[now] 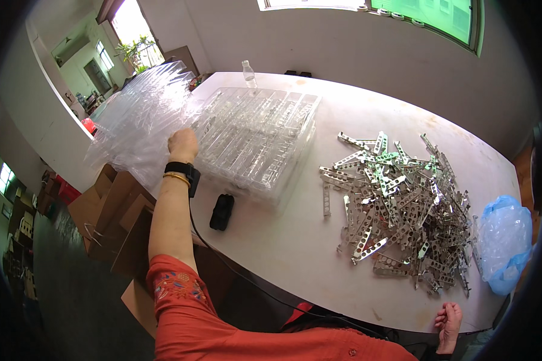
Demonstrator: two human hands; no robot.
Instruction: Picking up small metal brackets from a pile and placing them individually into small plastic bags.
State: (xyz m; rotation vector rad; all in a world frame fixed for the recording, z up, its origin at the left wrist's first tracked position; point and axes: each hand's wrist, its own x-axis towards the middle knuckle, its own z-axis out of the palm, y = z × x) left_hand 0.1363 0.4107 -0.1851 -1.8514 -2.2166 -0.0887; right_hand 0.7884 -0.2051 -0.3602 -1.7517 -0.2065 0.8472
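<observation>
My left hand (pixel 183 145) is closed, back upward, between a heap of clear plastic trays (pixel 140 114) on the left and a stack of clear compartment trays (pixel 256 141) on the table. Its fingers are hidden, so what they hold, if anything, does not show. Metal pieces seem to lie in the slots of the top tray. At the near right edge of the table rests my right hand (pixel 448 322), its fingers curled in and nothing visible in them. Beyond it spreads a large pile of flat metal strips with holes (pixel 403 210).
A blue-tinted plastic bag (pixel 504 240) sits at the right edge. A black object (pixel 222 212) lies before the tray stack, with a black cable (pixel 235 271) nearby. A clear bottle (pixel 248 73) stands at the back. Cardboard boxes (pixel 111 207) are left of the table.
</observation>
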